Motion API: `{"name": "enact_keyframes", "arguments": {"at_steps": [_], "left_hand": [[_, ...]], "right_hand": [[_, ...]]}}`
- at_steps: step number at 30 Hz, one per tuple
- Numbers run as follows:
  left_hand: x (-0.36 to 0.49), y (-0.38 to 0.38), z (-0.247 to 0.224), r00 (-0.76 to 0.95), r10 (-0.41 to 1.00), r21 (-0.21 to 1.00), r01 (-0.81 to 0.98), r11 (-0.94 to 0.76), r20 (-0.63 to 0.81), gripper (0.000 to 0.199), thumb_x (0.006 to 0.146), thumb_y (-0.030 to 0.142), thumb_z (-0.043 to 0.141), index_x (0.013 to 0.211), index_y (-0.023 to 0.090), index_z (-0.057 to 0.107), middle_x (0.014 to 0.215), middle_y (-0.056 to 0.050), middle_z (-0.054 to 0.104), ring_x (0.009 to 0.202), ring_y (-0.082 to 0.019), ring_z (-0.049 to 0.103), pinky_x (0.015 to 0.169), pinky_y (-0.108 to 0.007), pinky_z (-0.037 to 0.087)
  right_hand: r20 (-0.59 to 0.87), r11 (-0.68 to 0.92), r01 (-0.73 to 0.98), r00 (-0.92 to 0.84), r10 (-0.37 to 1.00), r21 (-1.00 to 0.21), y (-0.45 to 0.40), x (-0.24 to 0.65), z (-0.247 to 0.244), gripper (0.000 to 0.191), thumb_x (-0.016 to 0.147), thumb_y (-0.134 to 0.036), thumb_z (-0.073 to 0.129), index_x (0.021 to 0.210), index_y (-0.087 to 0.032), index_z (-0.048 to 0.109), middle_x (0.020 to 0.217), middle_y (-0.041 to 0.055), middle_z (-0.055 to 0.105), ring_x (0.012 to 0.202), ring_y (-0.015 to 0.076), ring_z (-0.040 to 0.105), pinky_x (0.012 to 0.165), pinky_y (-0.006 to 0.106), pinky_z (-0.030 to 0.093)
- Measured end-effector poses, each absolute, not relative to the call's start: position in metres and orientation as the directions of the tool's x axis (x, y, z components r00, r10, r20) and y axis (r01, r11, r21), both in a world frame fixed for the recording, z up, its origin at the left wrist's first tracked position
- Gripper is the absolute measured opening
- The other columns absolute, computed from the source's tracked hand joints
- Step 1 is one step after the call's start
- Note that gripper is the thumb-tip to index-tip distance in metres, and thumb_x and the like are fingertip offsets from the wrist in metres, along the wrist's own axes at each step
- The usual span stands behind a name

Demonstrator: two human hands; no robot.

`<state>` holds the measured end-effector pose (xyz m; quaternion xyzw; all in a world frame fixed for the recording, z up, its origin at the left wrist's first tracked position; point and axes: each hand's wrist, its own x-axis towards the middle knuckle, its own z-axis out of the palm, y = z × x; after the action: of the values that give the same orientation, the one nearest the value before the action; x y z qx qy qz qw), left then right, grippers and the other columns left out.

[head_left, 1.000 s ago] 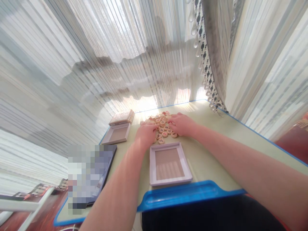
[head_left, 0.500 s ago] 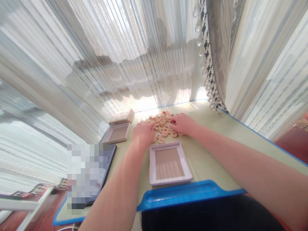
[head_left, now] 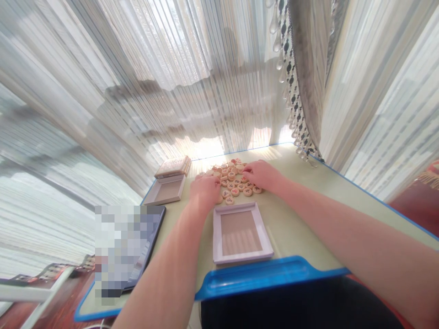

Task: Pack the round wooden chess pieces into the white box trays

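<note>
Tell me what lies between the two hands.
The head view shows a loose cluster of pale round pieces between the left hand and the right hand, some marked in black, others in red.

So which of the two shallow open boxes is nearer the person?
The middle box, between the round pieces and the blue front ledge. The other box lies farther back, left of the left hand.

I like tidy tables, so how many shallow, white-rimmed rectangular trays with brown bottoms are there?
2. One shallow, white-rimmed rectangular tray lies near the blue plastic table edge; a second such tray lies left of the left hand. None seems hidden.
</note>
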<state>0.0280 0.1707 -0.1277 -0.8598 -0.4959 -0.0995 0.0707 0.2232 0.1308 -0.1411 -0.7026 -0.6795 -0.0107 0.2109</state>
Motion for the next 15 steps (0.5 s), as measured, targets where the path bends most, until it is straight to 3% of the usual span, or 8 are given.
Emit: {"name": "enact_keyframes", "arguments": {"at_steps": [4, 6, 10, 12, 15], "left_hand": [[0.028, 0.172, -0.129, 0.444, 0.856, 0.010, 0.886, -0.463, 0.265, 0.029, 0.080, 0.040, 0.046, 0.095, 0.026, 0.067, 0.094, -0.002, 0.069, 0.095, -0.024, 0.055, 0.078, -0.032, 0.045], [0.027, 0.174, -0.130, 0.444, 0.855, 0.013, 0.886, -0.464, 0.268, 0.029, 0.078, 0.040, 0.048, 0.095, 0.026, 0.067, 0.095, -0.002, 0.068, 0.094, -0.024, 0.055, 0.079, -0.032, 0.045], [0.026, 0.177, -0.131, 0.460, 0.848, 0.013, 0.877, -0.480, 0.262, 0.026, 0.074, 0.039, 0.054, 0.092, 0.026, 0.068, 0.096, -0.001, 0.068, 0.096, -0.025, 0.055, 0.081, -0.033, 0.045], [0.026, 0.178, -0.131, 0.452, 0.853, 0.043, 0.878, -0.478, 0.261, 0.027, 0.075, 0.038, 0.053, 0.095, 0.026, 0.067, 0.095, -0.001, 0.068, 0.095, -0.024, 0.056, 0.081, -0.032, 0.045], [0.026, 0.178, -0.131, 0.437, 0.863, 0.077, 0.880, -0.468, 0.255, 0.028, 0.078, 0.036, 0.048, 0.095, 0.025, 0.067, 0.093, -0.002, 0.069, 0.094, -0.023, 0.057, 0.081, -0.031, 0.045]], "right_hand": [[0.311, 0.078, 0.962, 0.008, 0.950, -0.260, 0.129, 0.219, -0.140, 0.031, 0.086, -0.032, 0.041, 0.096, -0.021, 0.068, 0.097, 0.0045, 0.067, 0.097, 0.0224, 0.052, 0.083, 0.031, 0.040], [0.317, 0.147, 0.960, -0.067, 0.946, -0.237, 0.128, 0.215, -0.141, 0.033, 0.086, -0.034, 0.041, 0.105, -0.022, 0.065, 0.110, 0.0029, 0.064, 0.103, 0.0233, 0.049, 0.091, 0.034, 0.037], [0.295, 0.225, 0.951, -0.158, 0.942, -0.210, 0.124, 0.205, -0.144, 0.044, 0.088, -0.039, 0.037, 0.129, -0.029, 0.048, 0.139, -0.0027, 0.042, 0.123, 0.0277, 0.032, 0.102, 0.043, 0.025], [0.263, 0.238, 0.948, -0.180, 0.948, -0.211, 0.123, 0.203, -0.145, 0.047, 0.089, -0.044, 0.033, 0.133, -0.030, 0.042, 0.142, -0.0034, 0.038, 0.128, 0.0287, 0.026, 0.103, 0.044, 0.022], [0.233, 0.261, 0.944, -0.212, 0.949, -0.203, 0.123, 0.203, -0.146, 0.046, 0.089, -0.047, 0.031, 0.126, -0.029, 0.050, 0.136, -0.0015, 0.045, 0.125, 0.0272, 0.030, 0.102, 0.043, 0.024]]}}
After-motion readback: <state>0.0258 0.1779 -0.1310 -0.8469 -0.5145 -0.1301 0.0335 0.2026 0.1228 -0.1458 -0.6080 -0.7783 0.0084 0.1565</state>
